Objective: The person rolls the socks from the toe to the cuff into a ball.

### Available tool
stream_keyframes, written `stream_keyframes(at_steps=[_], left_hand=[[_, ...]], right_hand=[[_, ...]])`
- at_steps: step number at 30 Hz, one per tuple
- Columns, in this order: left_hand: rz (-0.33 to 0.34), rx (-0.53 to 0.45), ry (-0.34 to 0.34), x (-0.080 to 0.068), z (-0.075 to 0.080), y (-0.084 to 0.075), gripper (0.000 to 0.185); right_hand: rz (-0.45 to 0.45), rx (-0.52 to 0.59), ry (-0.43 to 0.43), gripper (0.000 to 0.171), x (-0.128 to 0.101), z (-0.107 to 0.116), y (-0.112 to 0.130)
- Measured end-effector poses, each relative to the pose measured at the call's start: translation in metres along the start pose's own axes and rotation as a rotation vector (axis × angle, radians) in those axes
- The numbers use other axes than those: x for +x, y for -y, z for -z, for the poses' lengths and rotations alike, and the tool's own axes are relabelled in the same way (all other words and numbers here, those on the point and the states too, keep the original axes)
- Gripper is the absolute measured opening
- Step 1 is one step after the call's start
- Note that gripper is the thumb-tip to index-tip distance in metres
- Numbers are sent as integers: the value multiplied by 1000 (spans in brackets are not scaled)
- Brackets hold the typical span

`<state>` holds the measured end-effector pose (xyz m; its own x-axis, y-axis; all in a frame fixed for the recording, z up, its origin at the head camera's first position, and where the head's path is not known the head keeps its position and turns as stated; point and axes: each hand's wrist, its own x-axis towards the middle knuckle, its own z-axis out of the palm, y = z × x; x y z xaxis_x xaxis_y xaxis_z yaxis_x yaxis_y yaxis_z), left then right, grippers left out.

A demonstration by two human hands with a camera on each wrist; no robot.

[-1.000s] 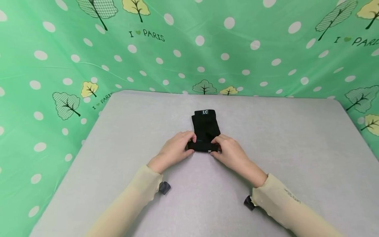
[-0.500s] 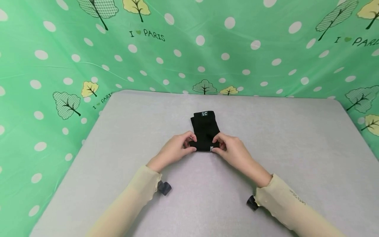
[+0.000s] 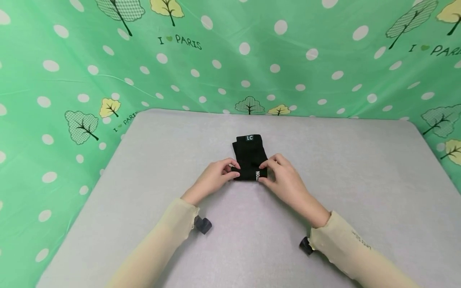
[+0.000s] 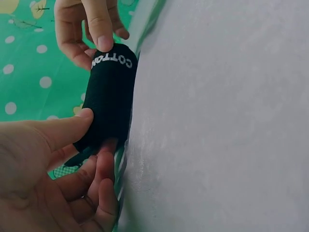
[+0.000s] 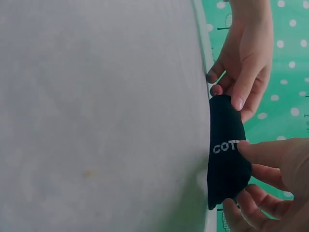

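A pair of black socks [image 3: 249, 154] lies flat on the table, its near end rolled into a thick band. White "LC" lettering marks the far end, and part of the word "COTTON" shows on the rolled band [image 4: 110, 92]. My left hand [image 3: 212, 176] pinches the left end of the roll between thumb and fingers. At the opposite end my right hand [image 3: 287, 182] grips the roll beside the lettering. In the right wrist view, the right thumb presses on the roll [image 5: 227, 125] with fingers curled behind it. The layers inside the roll are hidden.
The grey table [image 3: 342, 168] extends around both arms. A green curtain [image 3: 223, 48] with white dots and trees hangs behind its far edge. Small dark devices, one a wrist camera [image 3: 203, 225], stick out from both cream sleeves.
The roll has turned and shifted slightly away from me, bringing more of the white lettering into view. Both hands have followed it, the right fingers lifting and re-gripping.
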<state>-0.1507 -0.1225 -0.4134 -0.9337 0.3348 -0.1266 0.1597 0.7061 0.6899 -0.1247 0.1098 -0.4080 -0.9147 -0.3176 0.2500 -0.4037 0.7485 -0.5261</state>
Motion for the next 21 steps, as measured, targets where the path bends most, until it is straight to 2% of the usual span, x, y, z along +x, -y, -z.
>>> stream_keyframes(at_steps=[5,9,13,17,21], left_hand=[[-3,20,-8,1,1,-1,18],[-30,36,-36,0,0,-2,16],[-115,48,-86,-1,-2,-3,18],[-219,88,-90,-1,-3,-5,28],[-244,150,-69,-2,-4,-8,34]], right_hand=[[36,-49,9,37,2,-1,0],[30,-80,27,34,4,-3,0],[9,-96,35,27,6,-4,-2],[-2,-85,35,22,8,-4,-2],[-12,-51,39,19,9,-4,-4]])
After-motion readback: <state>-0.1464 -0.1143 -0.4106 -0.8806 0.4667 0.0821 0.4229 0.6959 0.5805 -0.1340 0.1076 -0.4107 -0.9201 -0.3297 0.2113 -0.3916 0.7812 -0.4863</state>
